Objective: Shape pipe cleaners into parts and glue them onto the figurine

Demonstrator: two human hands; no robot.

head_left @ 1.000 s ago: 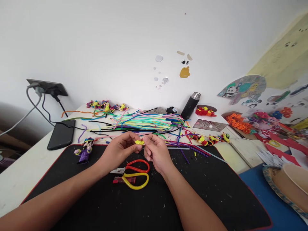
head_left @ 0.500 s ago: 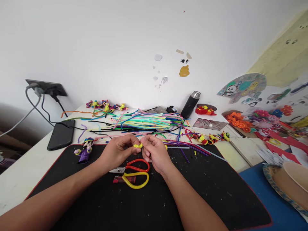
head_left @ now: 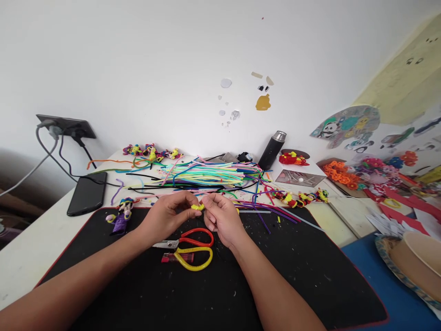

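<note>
Thumb and fingers of my left hand (head_left: 172, 215) pinch a small yellow fuzzy piece (head_left: 197, 208) above the black mat (head_left: 292, 276). My right hand (head_left: 222, 218) is closed at the right end of that same piece, its fingertips touching it. Just below my hands lie scissors (head_left: 195, 258) with one red and one yellow handle, over a translucent red lighter (head_left: 168, 258). To the left, a small figure in purple (head_left: 120, 223) lies on the mat. Behind my hands is a pile of colourful pipe cleaners (head_left: 210, 174).
A phone (head_left: 87, 193) lies at the left near cables and a wall socket (head_left: 65, 125). At the back stands a black flask (head_left: 273, 151) beside a white box (head_left: 306, 172). More figures (head_left: 303, 198) and orange flowers (head_left: 341, 174) are at the right, with a woven basket (head_left: 389, 257) nearer.
My hands stay almost in place, with the yellow piece turned slightly between the fingertips. The view has shifted very slightly.
</note>
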